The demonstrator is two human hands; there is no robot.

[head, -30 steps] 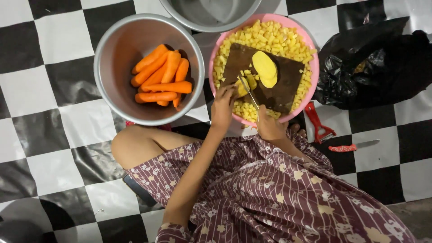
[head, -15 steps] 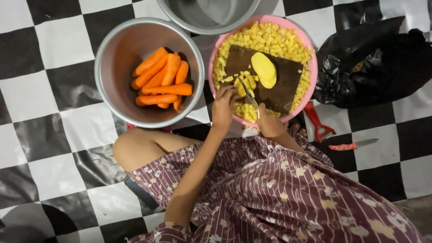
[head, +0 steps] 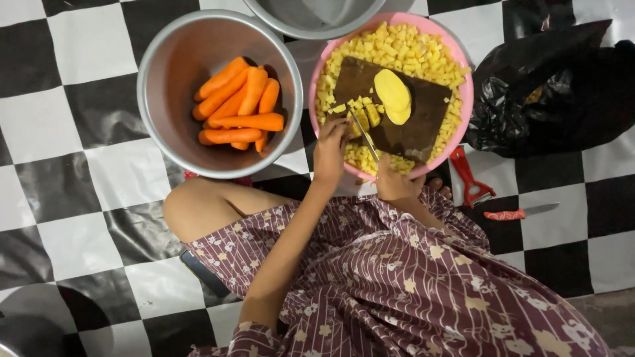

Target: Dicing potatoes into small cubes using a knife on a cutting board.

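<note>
The picture's top edge cuts off the grey bowl (head: 314, 16) and the pink basin's (head: 456, 86) far rim. The dark cutting board (head: 417, 122) hides the diced pieces beneath it. The right hand (head: 395, 185) covers the knife's (head: 364, 135) handle. The black bag's (head: 555, 86) contents cannot be told

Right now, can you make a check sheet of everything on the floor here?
Surface: black and white checkered floor, glossy.
Job's things: pink bowl of diced potato; dark cutting board across it with a potato half and cut strips.
Clutter: metal bowl of peeled carrots; second metal bowl; black plastic bag; red peeler; red-handled knife.
Grips: left hand steadies the strips; right hand holds a knife.
Cables: nothing seen.
Surroundings: person's patterned purple clothing.
</note>
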